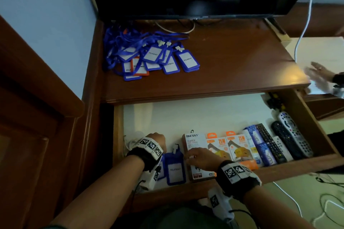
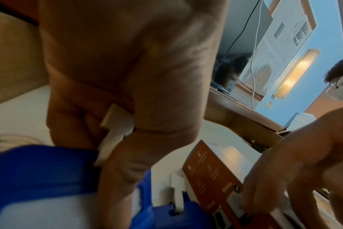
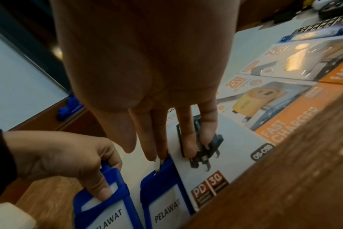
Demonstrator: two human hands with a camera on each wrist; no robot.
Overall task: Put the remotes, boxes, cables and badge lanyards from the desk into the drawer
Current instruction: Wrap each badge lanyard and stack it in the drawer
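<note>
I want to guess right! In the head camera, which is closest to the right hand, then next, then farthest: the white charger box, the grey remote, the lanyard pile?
1. White charger box: in the drawer, under the right hand.
2. Grey remote: drawer's right end.
3. Lanyard pile: up on the desk, back left.

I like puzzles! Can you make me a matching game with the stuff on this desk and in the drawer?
Things:
1. pile of badges
2. remotes
3. white charger box
4. left hand

Places or states:
A. under the right hand's fingers
B. on the desk top, by the wall
C. at the drawer's right end
D. gripping a blue badge

Pairs: 1-B, 2-C, 3-A, 4-D
</note>
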